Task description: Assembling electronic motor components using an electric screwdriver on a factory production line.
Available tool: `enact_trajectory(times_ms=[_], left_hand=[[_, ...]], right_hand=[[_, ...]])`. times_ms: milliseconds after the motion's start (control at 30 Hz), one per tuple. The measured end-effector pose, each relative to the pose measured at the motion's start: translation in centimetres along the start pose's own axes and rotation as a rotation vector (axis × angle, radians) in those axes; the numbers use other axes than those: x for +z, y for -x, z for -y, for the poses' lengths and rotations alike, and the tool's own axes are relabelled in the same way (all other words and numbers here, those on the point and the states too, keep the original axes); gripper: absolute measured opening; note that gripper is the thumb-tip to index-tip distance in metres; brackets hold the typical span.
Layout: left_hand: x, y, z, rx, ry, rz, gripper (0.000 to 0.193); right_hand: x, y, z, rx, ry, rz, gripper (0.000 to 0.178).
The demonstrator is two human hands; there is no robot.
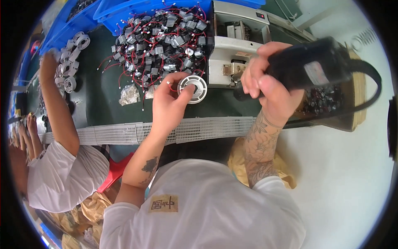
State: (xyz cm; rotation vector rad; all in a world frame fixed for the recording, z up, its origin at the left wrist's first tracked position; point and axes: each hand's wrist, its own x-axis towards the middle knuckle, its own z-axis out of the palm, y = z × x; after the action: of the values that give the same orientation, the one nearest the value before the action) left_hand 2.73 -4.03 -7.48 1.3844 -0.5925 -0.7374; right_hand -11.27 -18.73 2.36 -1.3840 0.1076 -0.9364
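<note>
My left hand (168, 101) is closed round a white round plastic housing (201, 96), its thumb pressed into the middle of the ring. A short red wire shows by the fingers; what lies under the thumb is hidden. In my right hand (273, 89) is a black corded hand-held power tool (304, 62), its thick cable looping off to the right. The tool is tilted, its narrower dark end pointing left toward the table, to the right of the housing. A heap of small grey motors (166, 45) with red wires lies beyond my left hand.
A pale metal machine (222, 50) stands just beyond my hands. Blue bins (110, 12) line the back. White housings (69, 68) lie at left, where a co-worker's arm (60, 108) reaches in. White grating (161, 132) edges the table. Small parts fill a cardboard box (354, 112) at right.
</note>
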Motion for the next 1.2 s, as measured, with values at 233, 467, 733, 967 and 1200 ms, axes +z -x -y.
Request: enact_trajectory(times_ms=[233, 467, 733, 967, 1200], left_hand=[[0.2, -0.1, 0.4, 0.029, 0.001, 0.007, 0.024], [-0.2, 0.1, 0.5, 0.005, 0.002, 0.002, 0.025], [-0.1, -0.1, 0.4, 0.016, -0.012, 0.011, 0.024], [-0.1, -0.1, 0.6, 0.041, 0.007, 0.01, 0.023], [0.0, -0.1, 0.6, 0.032, 0.001, 0.006, 0.023]], right_hand=[[0.5, -0.7, 0.9, -0.178, 0.176, 0.046, 0.04], [0.1, -1.2, -1.1, -0.256, -0.09, -0.201, 0.036], [-0.3, -1.0, -1.1, -0.247, -0.071, -0.173, 0.034], [0.0, -0.6, -1.0, -0.243, -0.009, -0.167, 0.036], [-0.3, -0.5, -0.8, -0.25, 0.167, -0.122, 0.039]])
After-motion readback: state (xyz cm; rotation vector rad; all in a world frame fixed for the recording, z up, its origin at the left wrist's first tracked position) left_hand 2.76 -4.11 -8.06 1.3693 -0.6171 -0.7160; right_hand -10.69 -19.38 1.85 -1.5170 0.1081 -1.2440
